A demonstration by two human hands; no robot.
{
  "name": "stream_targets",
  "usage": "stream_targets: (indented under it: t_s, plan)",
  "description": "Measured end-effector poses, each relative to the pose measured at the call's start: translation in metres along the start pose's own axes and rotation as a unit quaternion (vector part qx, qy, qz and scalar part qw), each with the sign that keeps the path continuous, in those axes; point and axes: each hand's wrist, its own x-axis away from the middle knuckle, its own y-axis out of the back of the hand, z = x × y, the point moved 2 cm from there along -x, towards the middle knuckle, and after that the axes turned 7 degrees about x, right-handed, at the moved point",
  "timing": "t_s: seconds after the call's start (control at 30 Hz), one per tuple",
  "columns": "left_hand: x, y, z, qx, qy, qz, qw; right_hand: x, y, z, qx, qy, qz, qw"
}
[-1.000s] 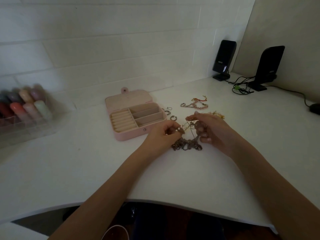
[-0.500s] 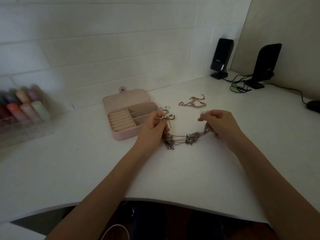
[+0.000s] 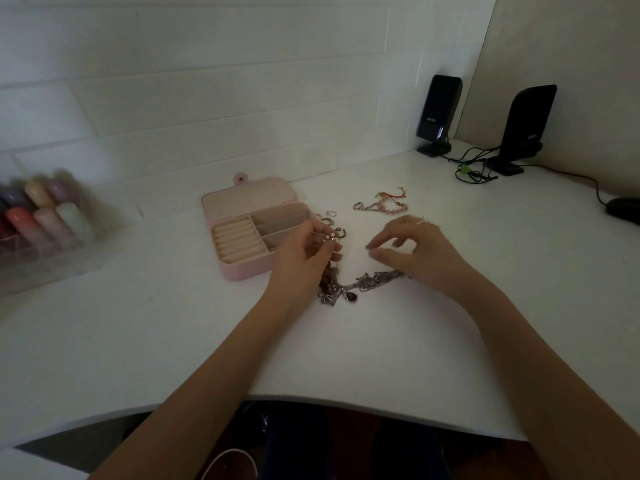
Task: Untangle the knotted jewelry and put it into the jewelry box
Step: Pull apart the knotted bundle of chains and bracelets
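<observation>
Head view. Item: knotted jewelry [image 3: 360,284], on the worktop [image 3: 173,341] just right of the jewelry box [image 3: 256,237], kept near for stowing. My left hand [image 3: 304,258] pinches one end, anchoring it; my right hand [image 3: 415,252] hovers above, fingers loosely spread (holding nothing), to pick strands.

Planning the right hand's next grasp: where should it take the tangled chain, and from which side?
Probably the free end of the tangled chain lying flat on the table below the open right hand. Come from above with a fingertip pinch: that strand stretches away from the clump which the left hand grips.
</observation>
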Motion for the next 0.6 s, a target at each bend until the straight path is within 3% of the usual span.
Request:
stream_targets:
  t_s: [0.1,0.17,0.3,0.47,0.6]
  plan:
    - [-0.001,0.002,0.002,-0.032,-0.029,-0.020,0.999,0.003,-0.011,0.002,0.030,0.019,0.111,0.993]
    - [-0.001,0.003,0.002,-0.079,-0.063,-0.021,0.995,0.003,-0.014,0.002,0.050,0.021,0.124,0.991]
    - [0.001,0.003,0.001,-0.239,-0.129,-0.003,0.962,0.001,-0.014,0.004,0.071,0.026,0.096,0.993]
    - [0.003,0.004,-0.001,-0.296,-0.153,-0.010,0.943,0.003,-0.010,0.000,0.018,-0.013,0.042,0.999]
    - [0.003,0.003,0.000,-0.331,-0.238,-0.010,0.913,0.001,-0.007,0.000,-0.018,-0.019,-0.003,1.000]
